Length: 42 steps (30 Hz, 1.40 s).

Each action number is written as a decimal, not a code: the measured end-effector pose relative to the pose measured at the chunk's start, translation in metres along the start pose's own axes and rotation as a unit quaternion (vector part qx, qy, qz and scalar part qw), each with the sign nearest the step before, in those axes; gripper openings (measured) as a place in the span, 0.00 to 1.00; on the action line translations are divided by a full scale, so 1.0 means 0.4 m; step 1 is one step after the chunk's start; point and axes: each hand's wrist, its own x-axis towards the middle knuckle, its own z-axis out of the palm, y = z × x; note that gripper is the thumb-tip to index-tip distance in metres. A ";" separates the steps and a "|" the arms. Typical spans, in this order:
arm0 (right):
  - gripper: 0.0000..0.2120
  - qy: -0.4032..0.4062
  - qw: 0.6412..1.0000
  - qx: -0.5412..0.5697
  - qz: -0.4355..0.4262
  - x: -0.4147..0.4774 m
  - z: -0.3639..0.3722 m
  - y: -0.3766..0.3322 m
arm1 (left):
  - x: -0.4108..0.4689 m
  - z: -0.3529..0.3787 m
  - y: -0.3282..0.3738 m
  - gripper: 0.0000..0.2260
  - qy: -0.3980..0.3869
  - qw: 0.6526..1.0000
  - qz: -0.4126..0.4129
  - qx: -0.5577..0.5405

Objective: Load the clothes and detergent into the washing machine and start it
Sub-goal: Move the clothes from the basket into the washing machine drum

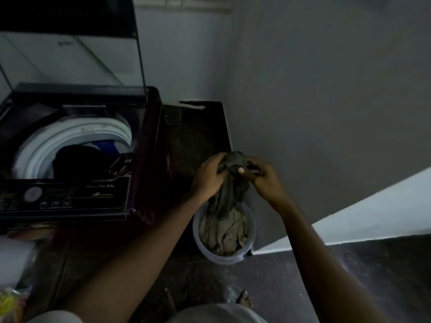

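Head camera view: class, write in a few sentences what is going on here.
A person grips an olive garment with the left hand and right hand, holding it above a pale bucket on the floor. The cloth's lower end hangs into the bucket. To the left, the washing machine stands with its lid raised, and dark clothes already lie in the drum.
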 end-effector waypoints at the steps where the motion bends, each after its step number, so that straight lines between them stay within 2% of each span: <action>1: 0.14 0.015 1.000 -0.001 0.006 -0.012 -0.005 0.003 | 0.006 -0.019 0.018 0.17 0.008 1.000 0.004 -0.005; 4: 0.27 0.059 0.996 0.029 0.066 -0.062 -0.005 0.013 | 0.013 -0.060 0.069 0.18 0.033 0.999 0.013 -0.034; 6: 0.35 0.050 0.993 0.052 0.091 -0.091 0.018 0.019 | 0.015 -0.075 0.095 0.19 0.043 0.996 0.015 -0.082; 8: 0.40 0.018 0.994 0.023 0.101 -0.108 0.057 0.030 | 0.019 -0.086 0.115 0.19 0.053 0.986 0.015 -0.155; 9: 0.39 0.005 0.994 0.005 0.105 -0.107 0.078 0.041 | 0.019 -0.090 0.125 0.19 0.055 0.980 0.018 -0.188; 11: 0.28 -0.004 0.994 -0.029 0.108 -0.091 0.109 0.066 | 0.021 -0.101 0.141 0.21 0.065 0.972 0.024 -0.224; 14: 0.11 0.053 0.994 -0.045 0.085 -0.050 0.112 0.077 | 0.027 -0.134 0.134 0.19 0.077 0.975 0.010 -0.210; 19: 0.10 0.146 0.987 0.053 0.051 0.008 0.022 -0.004 | 0.044 -0.191 0.049 0.19 0.084 0.996 -0.002 0.013; 23: 0.06 0.170 0.984 0.048 0.014 0.072 0.020 -0.105 | 0.034 -0.175 0.061 0.19 0.028 0.999 -0.016 0.039; 25: 0.05 0.163 0.986 0.043 -0.007 0.100 0.041 -0.159 | 0.027 -0.169 0.092 0.19 -0.016 1.000 -0.020 -0.002; 28: 0.05 0.152 0.988 0.004 -0.032 0.124 0.063 -0.224 | 0.018 -0.179 0.117 0.30 -0.062 0.990 -0.023 -0.126; 30: 0.06 0.140 0.989 -0.036 -0.040 0.126 0.067 -0.261 | 0.018 -0.191 0.127 0.37 -0.058 0.984 -0.005 -0.170; 31: 0.06 0.114 0.992 -0.034 -0.042 0.121 0.067 -0.276 | 0.023 -0.196 0.131 0.37 -0.038 0.984 0.008 -0.176; 34: 0.10 -0.040 0.996 0.081 -0.017 0.092 0.056 -0.311 | 0.039 -0.217 0.160 0.21 0.071 0.982 0.029 -0.173; 36: 0.13 -0.090 0.987 0.134 -0.007 0.079 0.037 -0.299 | 0.048 -0.234 0.172 0.17 0.116 0.977 0.040 -0.175; 39: 0.16 -0.036 0.992 0.118 -0.007 0.061 0.016 -0.233 | 0.049 -0.258 0.199 0.15 0.146 0.966 0.040 -0.207; 42: 0.32 0.001 0.997 0.052 0.057 0.035 0.036 -0.153 | 0.049 -0.278 0.239 0.13 0.152 0.945 0.038 -0.288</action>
